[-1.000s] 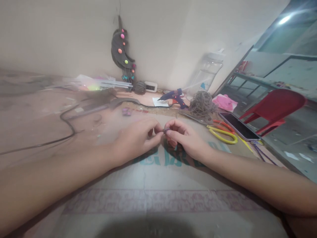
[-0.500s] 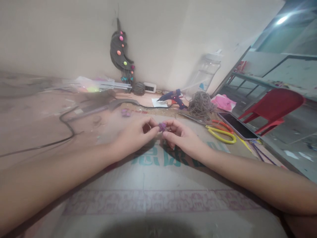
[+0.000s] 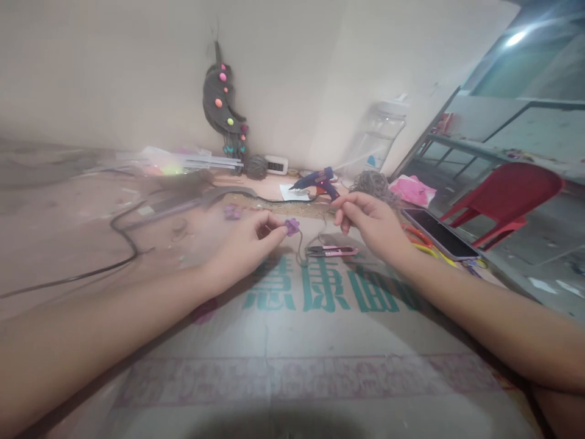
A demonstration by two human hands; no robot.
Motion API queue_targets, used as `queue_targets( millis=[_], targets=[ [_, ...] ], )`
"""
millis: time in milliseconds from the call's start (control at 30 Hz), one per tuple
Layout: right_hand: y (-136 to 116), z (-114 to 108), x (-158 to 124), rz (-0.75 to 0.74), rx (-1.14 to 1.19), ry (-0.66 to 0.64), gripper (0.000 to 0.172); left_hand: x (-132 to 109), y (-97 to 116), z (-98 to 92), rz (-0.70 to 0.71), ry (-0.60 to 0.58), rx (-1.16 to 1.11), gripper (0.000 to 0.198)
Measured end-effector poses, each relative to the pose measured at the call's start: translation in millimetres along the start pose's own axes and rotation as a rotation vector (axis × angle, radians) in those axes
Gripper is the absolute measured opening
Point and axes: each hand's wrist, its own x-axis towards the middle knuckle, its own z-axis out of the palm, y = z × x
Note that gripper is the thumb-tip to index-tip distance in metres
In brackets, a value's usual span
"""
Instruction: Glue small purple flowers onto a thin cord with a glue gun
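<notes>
My left hand [image 3: 256,241] pinches a small purple flower [image 3: 292,227] at its left edge, between thumb and fingertips. A thin grey yarn [image 3: 300,250] trails down from the flower onto the printed board. My right hand [image 3: 365,219] is apart from the flower, just in front of the glue gun [image 3: 315,180], thumb and forefinger pressed together. Whether something thin is between those fingertips I cannot make out. Under the hands lie pink-handled thread snips [image 3: 331,251]. A second purple flower [image 3: 232,211] rests behind my left hand.
At the back right are a grey yarn heap [image 3: 372,183], pink cloth [image 3: 412,190] and a clear bottle [image 3: 386,131]. A phone [image 3: 439,233] lies beside orange- and yellow-handled scissors [image 3: 418,238], partly hidden by my right arm. A black cable [image 3: 123,228] crosses the left side.
My right hand has let go of the flower and moved right and slightly away from me. The flower stays in my left hand; the yarn and snips now show.
</notes>
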Motion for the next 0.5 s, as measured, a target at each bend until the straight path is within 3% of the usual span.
queue_targets(
  millis=[200, 367, 500],
  targets=[
    [5, 4, -5, -0.021, -0.195, -0.002, 0.022, 0, -1, -0.5, 0.006, -0.007, 0.023, 0.020],
    [10, 11, -16, -0.183, -0.434, -0.102, 0.021, 0, -1, -0.3, -0.009, -0.023, 0.013, 0.021],
    [16, 15, -18, -0.249, -0.463, -0.110, 0.017, 1, -4, 0.6, -0.005, -0.024, -0.029, 0.020]
  ],
)
